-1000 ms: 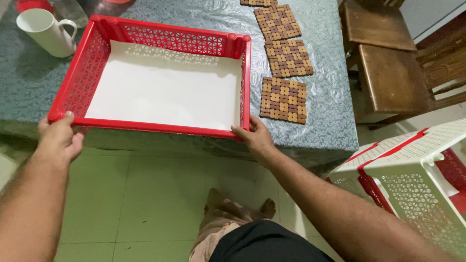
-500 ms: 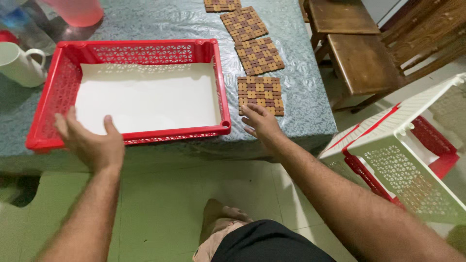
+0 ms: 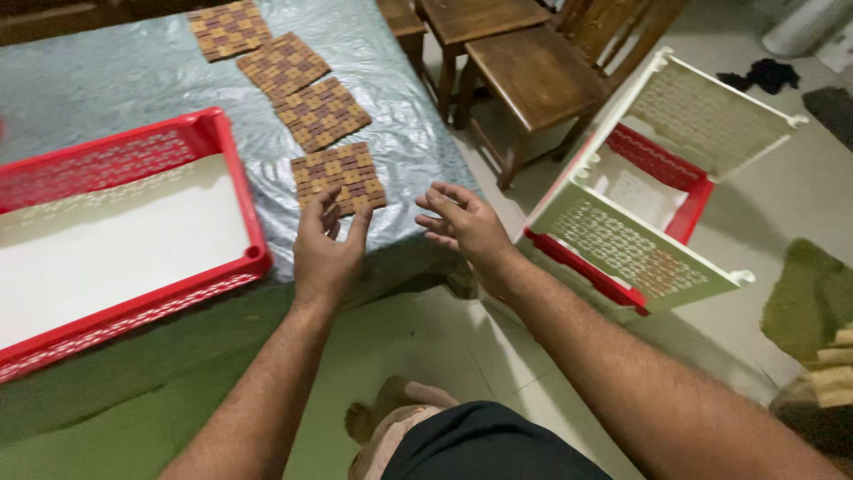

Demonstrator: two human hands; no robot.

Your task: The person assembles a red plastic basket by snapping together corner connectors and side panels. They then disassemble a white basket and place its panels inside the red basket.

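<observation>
My left hand is open, its fingertips resting on the near edge of a brown checkered wooden mat at the table's front. My right hand hovers open just right of that mat, past the table corner, holding nothing. A red perforated basket with a white liner stands on the table to the left of my left hand. Three more checkered mats lie in a diagonal row behind the near one.
The table has a grey-blue plastic cover. Wooden chairs stand at the right of the table. A white and red stacked crate unit lies tilted on the floor at right. My foot shows on the green floor below.
Both hands have left the red basket and moved right. My left hand now touches the near mat; my right hand has come off it. The view has swung right.
</observation>
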